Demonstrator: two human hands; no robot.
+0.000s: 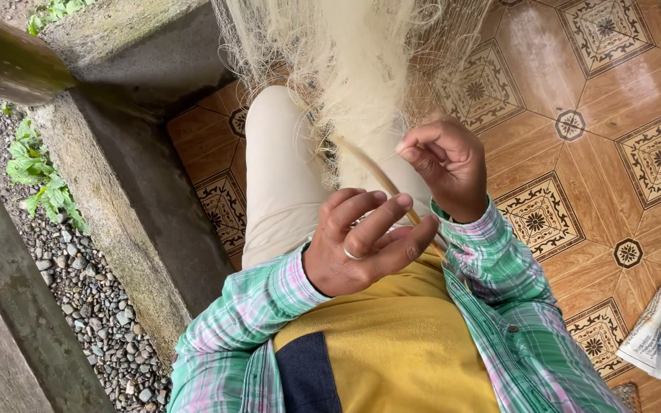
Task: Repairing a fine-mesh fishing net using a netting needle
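Fingers [369,214] of the left hand [365,245] curl around a thin wooden netting needle [380,182]; right hand [449,164] pinches, apparently, a strand of pale fishing net [353,53]

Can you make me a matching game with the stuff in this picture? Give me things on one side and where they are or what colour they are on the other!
Things:
1. net
2. ring
3. thin stick
4. pebbles

Clues:
A. grey, on the ground beside the concrete ledge
B. pale cream, hanging over the lap
C. silver, on a finger of the left hand
D. tan, running between the left hand and the right hand

Pairs: 1-B, 2-C, 3-D, 4-A
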